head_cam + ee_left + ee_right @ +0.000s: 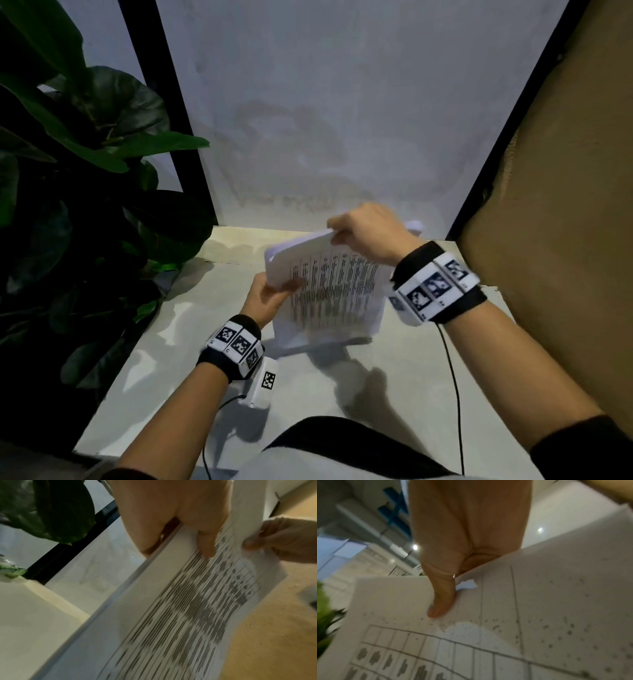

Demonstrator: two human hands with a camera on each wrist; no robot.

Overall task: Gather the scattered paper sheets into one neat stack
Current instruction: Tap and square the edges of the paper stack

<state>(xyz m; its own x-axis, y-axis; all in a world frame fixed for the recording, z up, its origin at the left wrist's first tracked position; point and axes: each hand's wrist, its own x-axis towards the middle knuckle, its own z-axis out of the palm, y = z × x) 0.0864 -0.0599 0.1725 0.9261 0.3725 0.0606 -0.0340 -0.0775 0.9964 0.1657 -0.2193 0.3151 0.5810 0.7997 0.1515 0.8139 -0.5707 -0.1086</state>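
Note:
A stack of white paper sheets (pixel 329 291) printed with table rows is held tilted above the pale table (pixel 164 346). My left hand (pixel 270 296) grips its left edge, thumb on the printed top sheet (pixel 197 601). My right hand (pixel 363 228) pinches the far top edge, thumb pressed on the sheet (pixel 488 635). In the left wrist view the left hand (pixel 197 536) clamps the stack's edge and the right hand (pixel 281 540) shows at the far corner. In the right wrist view the right hand (pixel 447 596) has its thumb on the paper. The stack's underside is hidden.
A large dark-leaved plant (pixel 78 164) crowds the table's left side. A black frame post (pixel 171 113) and a pale wall stand behind. A brown panel (pixel 555 222) closes the right side. A cable (pixel 452 394) trails from my right wrist.

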